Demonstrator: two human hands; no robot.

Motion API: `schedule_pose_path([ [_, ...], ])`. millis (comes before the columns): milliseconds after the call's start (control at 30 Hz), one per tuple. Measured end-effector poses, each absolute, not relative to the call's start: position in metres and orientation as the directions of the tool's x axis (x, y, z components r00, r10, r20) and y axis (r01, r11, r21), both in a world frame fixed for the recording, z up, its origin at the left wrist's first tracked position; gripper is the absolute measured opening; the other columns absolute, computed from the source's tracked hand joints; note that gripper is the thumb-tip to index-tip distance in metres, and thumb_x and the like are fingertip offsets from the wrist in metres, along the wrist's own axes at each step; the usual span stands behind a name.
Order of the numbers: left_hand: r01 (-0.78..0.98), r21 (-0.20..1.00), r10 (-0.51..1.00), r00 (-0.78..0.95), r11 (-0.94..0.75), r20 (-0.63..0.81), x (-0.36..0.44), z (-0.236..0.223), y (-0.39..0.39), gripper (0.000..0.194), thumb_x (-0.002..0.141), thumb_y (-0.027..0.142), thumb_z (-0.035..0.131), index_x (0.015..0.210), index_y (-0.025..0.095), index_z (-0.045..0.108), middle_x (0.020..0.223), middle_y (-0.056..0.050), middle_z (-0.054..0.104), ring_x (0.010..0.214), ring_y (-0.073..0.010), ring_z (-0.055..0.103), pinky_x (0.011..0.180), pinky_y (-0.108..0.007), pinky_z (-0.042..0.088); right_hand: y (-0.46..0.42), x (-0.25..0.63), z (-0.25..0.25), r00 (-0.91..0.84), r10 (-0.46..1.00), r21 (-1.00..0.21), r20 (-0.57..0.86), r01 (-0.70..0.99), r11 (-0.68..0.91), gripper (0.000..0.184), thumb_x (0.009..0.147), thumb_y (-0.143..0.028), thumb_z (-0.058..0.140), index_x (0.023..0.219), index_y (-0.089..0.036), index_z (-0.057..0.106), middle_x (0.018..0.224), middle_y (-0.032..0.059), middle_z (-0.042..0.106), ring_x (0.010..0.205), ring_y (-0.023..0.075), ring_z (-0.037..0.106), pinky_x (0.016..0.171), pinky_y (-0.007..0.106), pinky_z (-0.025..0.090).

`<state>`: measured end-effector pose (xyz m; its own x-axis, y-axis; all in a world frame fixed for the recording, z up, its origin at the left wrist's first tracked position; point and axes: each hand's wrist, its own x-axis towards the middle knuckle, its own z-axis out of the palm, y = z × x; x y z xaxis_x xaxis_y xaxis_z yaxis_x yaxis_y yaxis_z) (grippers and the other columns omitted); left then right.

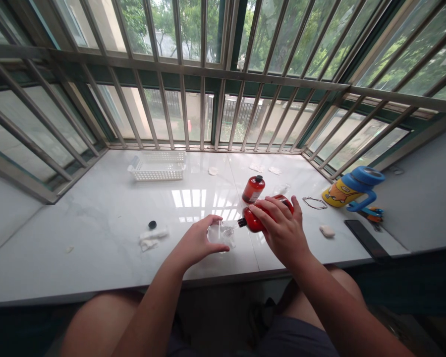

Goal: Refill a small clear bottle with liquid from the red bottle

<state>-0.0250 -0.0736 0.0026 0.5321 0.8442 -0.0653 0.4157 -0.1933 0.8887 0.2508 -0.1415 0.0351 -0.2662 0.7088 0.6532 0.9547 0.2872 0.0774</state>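
My right hand (284, 228) is wrapped round a red bottle (255, 219), which is tipped on its side. The bottle's uncapped black neck points left at a clear plastic container (227, 233), perhaps a small cup. My left hand (196, 243) curves round that container, thumb in front and fingers behind. Whether liquid is flowing between the two is too fine to tell. Behind the tilted bottle a second red bottle (253, 189) stands upright with its black cap on. A loose black cap (152, 224) lies left of my left hand, beside a crumpled white wipe (149, 243).
A white perforated basket (158, 172) sits at the back left of the white ledge (96, 213). At the right are a blue and yellow flask (344, 191), a dark phone (366, 239), a thin cord loop (314, 203) and a pale small block (327, 231). Metal bars close off the window behind.
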Motion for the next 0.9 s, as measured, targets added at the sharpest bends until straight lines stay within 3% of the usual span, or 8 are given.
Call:
schedule_pose_path([
  [533,0.394,0.899,0.851,0.523,-0.191,-0.048,-0.0249,0.0023,-0.0732,0.074,0.072,0.045,0.100,0.136,0.033,0.066,0.138,-0.002,0.073,0.119,-0.0313,0.071,0.101,-0.042,0.056,-0.1383,0.2491,0.0427,-0.333,0.690,0.126,0.643,0.935,0.333,0.042,0.103,-0.006,0.065,0.137,-0.030,0.069,0.141,0.0028,0.075,0.140,0.0283,0.063,0.139,0.063,0.007],
  [900,0.396,0.899,0.848,0.527,-0.185,-0.057,-0.0254,0.0039,-0.0729,0.075,0.073,0.047,0.099,0.139,0.032,0.065,0.140,-0.003,0.072,0.122,-0.0318,0.069,0.103,-0.044,0.055,-0.1367,0.2490,0.0403,-0.349,0.699,0.136,0.625,0.930,0.343,0.051,0.099,0.002,0.063,0.139,-0.030,0.068,0.143,0.0030,0.074,0.143,0.0289,0.062,0.138,0.065,0.007],
])
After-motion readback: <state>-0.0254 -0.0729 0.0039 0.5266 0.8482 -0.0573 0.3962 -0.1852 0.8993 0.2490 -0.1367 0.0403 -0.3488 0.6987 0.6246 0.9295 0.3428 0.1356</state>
